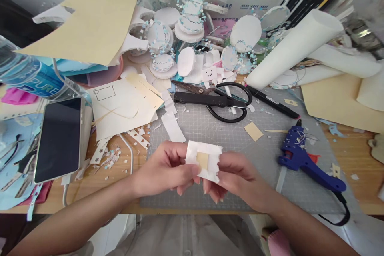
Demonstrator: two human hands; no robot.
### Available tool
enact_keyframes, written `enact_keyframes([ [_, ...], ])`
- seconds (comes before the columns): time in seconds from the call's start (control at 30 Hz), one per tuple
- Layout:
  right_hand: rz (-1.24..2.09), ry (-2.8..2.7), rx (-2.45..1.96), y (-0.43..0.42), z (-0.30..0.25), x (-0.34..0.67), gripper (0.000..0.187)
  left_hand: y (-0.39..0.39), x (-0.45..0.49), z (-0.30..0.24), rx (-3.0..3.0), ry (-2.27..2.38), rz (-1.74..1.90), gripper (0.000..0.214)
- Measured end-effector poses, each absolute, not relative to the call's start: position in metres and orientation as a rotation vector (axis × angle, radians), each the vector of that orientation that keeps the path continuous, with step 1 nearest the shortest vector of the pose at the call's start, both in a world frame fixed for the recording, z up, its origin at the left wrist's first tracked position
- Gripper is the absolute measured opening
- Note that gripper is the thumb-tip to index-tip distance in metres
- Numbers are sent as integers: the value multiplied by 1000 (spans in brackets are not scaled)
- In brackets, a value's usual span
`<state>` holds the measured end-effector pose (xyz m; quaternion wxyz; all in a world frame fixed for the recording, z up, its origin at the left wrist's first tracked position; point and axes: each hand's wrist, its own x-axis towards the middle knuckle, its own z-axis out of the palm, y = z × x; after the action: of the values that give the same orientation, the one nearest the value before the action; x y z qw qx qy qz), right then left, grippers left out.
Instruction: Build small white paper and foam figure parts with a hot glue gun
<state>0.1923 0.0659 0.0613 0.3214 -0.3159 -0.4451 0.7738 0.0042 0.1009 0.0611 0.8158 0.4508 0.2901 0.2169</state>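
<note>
Between my two hands, above the grey cutting mat [168, 198], is a small piece of white paper [210, 148] with ragged edges. A little beige paper rectangle [203, 161] lies on its face. My left hand [171, 168] pinches the white piece at its left side, the thumb pressing by the beige rectangle's lower edge. On the other side my right hand [237, 174] grips the right edge, its fingers curled behind and beneath. Another beige paper square [253, 131] rests on the mat just beyond my right hand.
Black-handled scissors [231, 118] and a black cutter [195, 99] lie ahead. A blue glue gun [312, 164] sits at right, a phone [59, 140] and water bottle [36, 74] at left. White discs [186, 62] and a white paper roll [295, 48] crowd the back.
</note>
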Motion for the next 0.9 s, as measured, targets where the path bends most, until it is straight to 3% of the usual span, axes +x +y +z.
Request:
enact_keyframes([
  [0.37, 1823, -1332, -962, 63, 58, 188, 20, 98, 8, 64, 982, 648, 493, 25],
  [0.9, 1445, -1506, -1187, 66, 59, 181, 26, 94, 9, 65, 1104, 653, 532, 33],
])
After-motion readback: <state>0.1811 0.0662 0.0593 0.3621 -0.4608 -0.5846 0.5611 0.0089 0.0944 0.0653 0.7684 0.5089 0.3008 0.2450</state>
